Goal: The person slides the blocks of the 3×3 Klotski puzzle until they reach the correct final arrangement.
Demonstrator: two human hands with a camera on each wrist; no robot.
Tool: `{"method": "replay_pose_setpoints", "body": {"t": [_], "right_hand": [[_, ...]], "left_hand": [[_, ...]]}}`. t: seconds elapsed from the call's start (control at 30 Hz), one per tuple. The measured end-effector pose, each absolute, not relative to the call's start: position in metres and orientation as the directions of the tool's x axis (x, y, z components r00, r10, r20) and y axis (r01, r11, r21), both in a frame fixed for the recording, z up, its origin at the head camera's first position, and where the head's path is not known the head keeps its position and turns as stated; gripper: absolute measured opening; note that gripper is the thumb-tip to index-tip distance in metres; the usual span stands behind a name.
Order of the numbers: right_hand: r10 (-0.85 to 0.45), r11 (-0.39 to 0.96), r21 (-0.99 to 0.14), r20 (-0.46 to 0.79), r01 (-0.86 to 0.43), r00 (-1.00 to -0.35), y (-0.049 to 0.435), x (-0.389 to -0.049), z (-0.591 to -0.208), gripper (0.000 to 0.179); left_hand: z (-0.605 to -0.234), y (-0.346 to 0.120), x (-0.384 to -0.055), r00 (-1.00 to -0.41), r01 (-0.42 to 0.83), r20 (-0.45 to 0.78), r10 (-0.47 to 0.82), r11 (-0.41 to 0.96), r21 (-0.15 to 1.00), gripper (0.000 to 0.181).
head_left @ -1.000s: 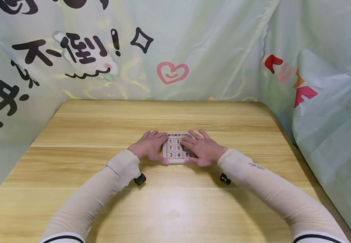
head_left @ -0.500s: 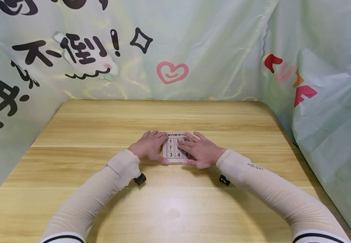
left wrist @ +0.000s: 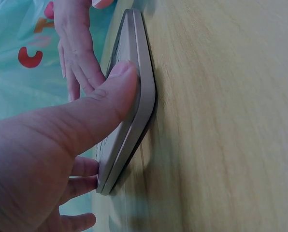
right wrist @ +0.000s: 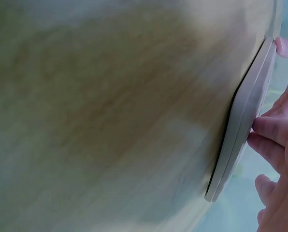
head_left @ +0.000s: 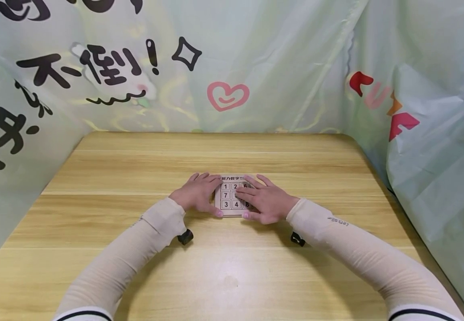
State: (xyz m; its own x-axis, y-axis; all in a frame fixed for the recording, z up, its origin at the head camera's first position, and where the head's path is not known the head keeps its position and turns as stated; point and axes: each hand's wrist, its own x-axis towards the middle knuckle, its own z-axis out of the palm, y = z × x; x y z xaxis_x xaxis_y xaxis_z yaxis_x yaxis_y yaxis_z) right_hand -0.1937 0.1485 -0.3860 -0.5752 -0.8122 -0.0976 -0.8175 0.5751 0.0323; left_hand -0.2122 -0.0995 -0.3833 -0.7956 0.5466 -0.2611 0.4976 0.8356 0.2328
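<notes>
A number sliding puzzle [head_left: 232,215], a thin pale square board with black-numbered tiles, lies flat on the table. The left hand [head_left: 198,194] grips its left side, thumb at the near corner and fingertips along the far left edge. In the left wrist view that thumb [left wrist: 108,96] presses against the board's edge [left wrist: 145,72]. Over the right part of the puzzle lies the right hand [head_left: 267,203], fingers extended onto the tiles and thumb at the front edge. Its fingers partly cover the 5 and 8 and hide the middle-right square. Tiles 1, 2, 6, 7, 3 and 4 show.
The light wooden table [head_left: 232,267] extends around the puzzle on all sides. Behind it and to the right hangs a pale green printed sheet [head_left: 280,67]. Black wrist cameras sit under the left sleeve [head_left: 185,237] and the right sleeve [head_left: 297,238].
The right hand has shifted slightly left and toward the near side, and the 6 at the top right has come into view. The left hand and the board have stayed put.
</notes>
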Motion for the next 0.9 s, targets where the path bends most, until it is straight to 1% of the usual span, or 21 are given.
{"method": "replay_pose_setpoints", "body": {"t": [0.9], "right_hand": [[-0.789, 0.611, 0.013, -0.078, -0.792, -0.610, 0.168, -0.194, -0.385, 0.062]], "left_hand": [[-0.385, -0.099, -0.213, -0.798, 0.494, -0.268, 0.540, 0.840, 0.222, 0.105]]}}
